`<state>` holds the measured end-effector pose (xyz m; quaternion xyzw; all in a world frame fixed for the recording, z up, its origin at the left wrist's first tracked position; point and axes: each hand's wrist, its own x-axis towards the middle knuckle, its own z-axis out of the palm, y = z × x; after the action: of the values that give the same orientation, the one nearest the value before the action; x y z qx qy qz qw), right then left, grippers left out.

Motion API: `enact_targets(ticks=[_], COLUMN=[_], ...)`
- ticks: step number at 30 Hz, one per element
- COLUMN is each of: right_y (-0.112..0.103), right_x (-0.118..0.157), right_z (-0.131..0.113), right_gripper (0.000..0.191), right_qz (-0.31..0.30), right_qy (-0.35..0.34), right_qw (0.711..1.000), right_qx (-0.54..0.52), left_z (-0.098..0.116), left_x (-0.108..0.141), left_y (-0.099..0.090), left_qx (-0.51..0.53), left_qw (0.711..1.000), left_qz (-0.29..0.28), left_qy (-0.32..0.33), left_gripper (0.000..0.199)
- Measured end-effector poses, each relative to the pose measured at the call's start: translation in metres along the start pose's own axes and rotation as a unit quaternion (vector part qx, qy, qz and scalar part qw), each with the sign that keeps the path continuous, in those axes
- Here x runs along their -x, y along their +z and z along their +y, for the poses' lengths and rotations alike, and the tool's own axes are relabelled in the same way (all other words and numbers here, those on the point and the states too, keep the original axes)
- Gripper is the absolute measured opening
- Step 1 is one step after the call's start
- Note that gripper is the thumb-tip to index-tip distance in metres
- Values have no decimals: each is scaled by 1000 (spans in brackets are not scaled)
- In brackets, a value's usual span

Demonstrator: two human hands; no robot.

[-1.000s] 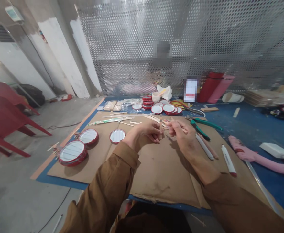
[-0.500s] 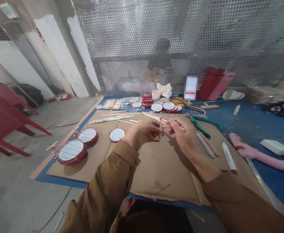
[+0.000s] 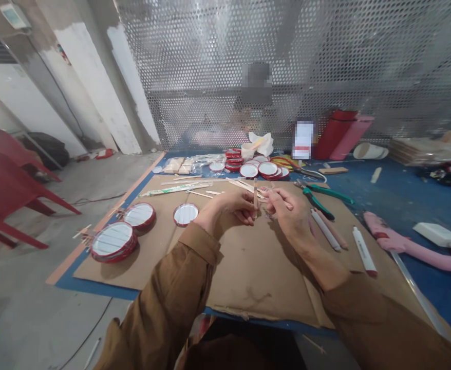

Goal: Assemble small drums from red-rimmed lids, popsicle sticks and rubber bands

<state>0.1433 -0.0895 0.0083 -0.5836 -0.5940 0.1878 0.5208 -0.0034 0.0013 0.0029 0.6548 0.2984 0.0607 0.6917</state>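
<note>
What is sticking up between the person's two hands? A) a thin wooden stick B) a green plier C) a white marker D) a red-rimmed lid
A: a thin wooden stick stands upright, pinched between the left hand and the right hand, while the green pliers and white marker lie on the cardboard.

A perforated metal screen (image 3: pixel 287 61) stands behind the blue table (image 3: pixel 402 205), grey wall (image 3: pixel 87 87) with white patches runs left of it, and red plastic chairs (image 3: pixel 13 185) (stacked, it seems) sit on bare concrete floor (image 3: pixel 29 288).
</note>
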Motion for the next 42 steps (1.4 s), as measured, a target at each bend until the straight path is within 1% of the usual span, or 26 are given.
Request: enact_targets(ticks=[3, 5, 10, 13, 16, 21, 25, 28, 31, 33, 35, 38, 42], right_y=[-2, -3, -2, -2, -1, 0, 2, 2, -1, -3, -5, -5, -3], right_x=[1, 2, 2, 2, 2, 0, 0, 0, 0, 1, 2, 3, 3], right_z=[-5, -8, -7, -5, -4, -1, 3, 3, 0, -4, -8, -12, -10], right_gripper=[34, 31, 31, 31, 32, 36, 37, 35, 32, 30, 29, 30, 30], right_qz=[3, -2, -20, -20, -24, -34, -37, -26, 3, 8, -3, -20, -26], right_qy=[26, 29, 14, 9, 10, 11, -6, -11, 18, 31, 28, 16, 15], right_qw=[1000, 999, 999, 999, 999, 999, 999, 1000, 1000, 999, 1000, 1000, 999], right_qx=[-13, -28, -29, -29, -31, -13, -2, 14, 13, -1, -5, -4, -20], left_z=[0, 1, 1, 1, 0, -1, -2, -3, -2, -2, -1, -1, -1], left_x=[1, 1, 1, 1, -1, -2, -2, -2, -2, -1, -1, -1, -1], left_y=[0, -1, -1, -1, -1, -2, -2, -2, -1, -1, -1, -2, -3], left_qx=[2, 0, -2, -3, -3, -6, -6, -7, -6, -3, -1, 2, 2], left_qw=[1000, 1000, 1000, 1000, 1000, 1000, 1000, 1000, 1000, 1000, 1000, 1000, 1000], left_qz=[-7, -12, -14, -10, -7, -8, -5, -2, -4, -8, -12, -16, -13], left_qy=[4, 3, 1, 2, 0, -1, 4, 8, 10, 10, 10, 9, 8], left_gripper=[7, 8, 8, 7, 10, 10, 8, 7, 8, 11, 13, 11, 9])
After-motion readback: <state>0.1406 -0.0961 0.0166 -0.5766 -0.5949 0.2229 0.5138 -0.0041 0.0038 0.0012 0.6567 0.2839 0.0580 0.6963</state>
